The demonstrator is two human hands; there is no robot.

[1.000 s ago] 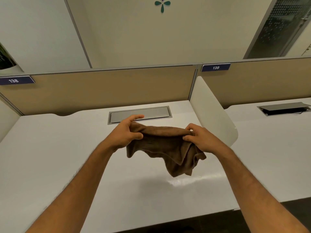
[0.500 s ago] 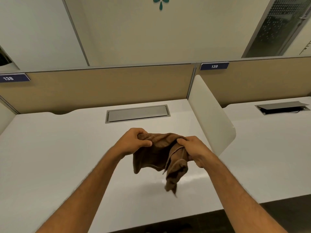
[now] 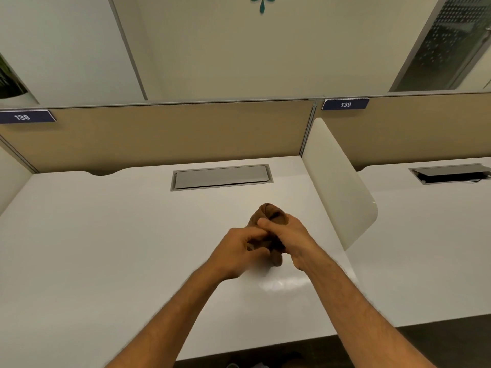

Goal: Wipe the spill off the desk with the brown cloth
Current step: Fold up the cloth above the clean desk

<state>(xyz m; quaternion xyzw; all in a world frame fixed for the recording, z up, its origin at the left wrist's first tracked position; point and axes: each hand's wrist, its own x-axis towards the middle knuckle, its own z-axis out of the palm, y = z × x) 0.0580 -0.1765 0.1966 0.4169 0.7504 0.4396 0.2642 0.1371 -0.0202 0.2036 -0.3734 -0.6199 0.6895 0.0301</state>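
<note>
The brown cloth is bunched into a small wad between both hands, held just above the white desk. My left hand grips its lower left part with curled fingers. My right hand closes over the right side, its fingers wrapped across the top. Only the cloth's upper lump and a small tail below the hands show. A shiny wet-looking streak lies on the desk just in front of the hands.
A grey cable hatch is set into the desk behind the hands. A white curved divider stands on the right, a tan partition runs along the back. The desk's front edge is close to me.
The hands came together and gathered the hanging cloth from a spread drape into a tight wad. They also moved slightly lower and nearer the desk.
</note>
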